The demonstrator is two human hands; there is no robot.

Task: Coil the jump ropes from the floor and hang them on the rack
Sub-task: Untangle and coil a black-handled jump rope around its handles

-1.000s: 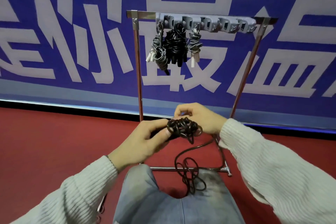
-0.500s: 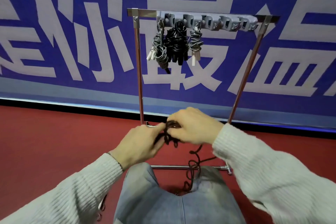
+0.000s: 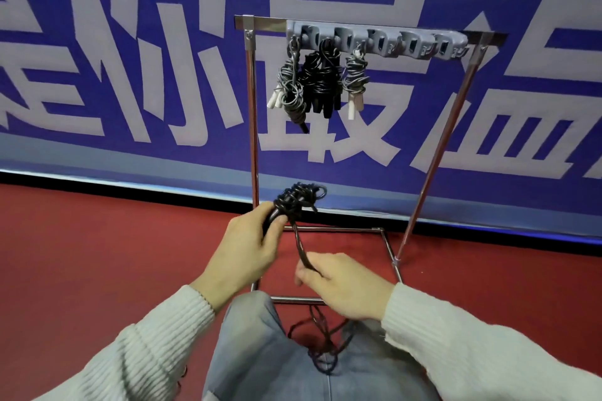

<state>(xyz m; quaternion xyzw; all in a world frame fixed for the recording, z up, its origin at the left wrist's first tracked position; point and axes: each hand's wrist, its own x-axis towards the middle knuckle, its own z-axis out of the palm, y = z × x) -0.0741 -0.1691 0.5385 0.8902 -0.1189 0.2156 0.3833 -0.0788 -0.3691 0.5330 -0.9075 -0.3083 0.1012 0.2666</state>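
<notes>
Progress looks to be past the halfway mark for the rack's occupied end, judging by what hangs there: on the chrome tube rack [image 3: 251, 127] with its grey plastic hook strip [image 3: 378, 39], three bundles are already up side by side at the left end of the strip, a grey coiled rope with white handles [image 3: 288, 88], a black coiled rope bundle [image 3: 321, 81] and a second grey coiled rope with white handles [image 3: 355, 81], while the hooks to their right stand bare. A fourth rope is in hand and not yet finished. The left hand [image 3: 247, 251] has its grip clenched round the base of a dark wound jump-rope bundle [image 3: 298, 200], held up in front of the rack's lower frame, and the right hand [image 3: 345, 283] pinches the single strand that runs down from that bundle. Below the right hand the loose tail of the rope [image 3: 325, 342] lies in slack loops over the person's grey-blue trouser knee [image 3: 260, 358], above the red floor [image 3: 97, 254]. By my judgement that tail must be wound on, then the bundle hung on a free hook; whether more ropes wait on the floor cannot be told.
</notes>
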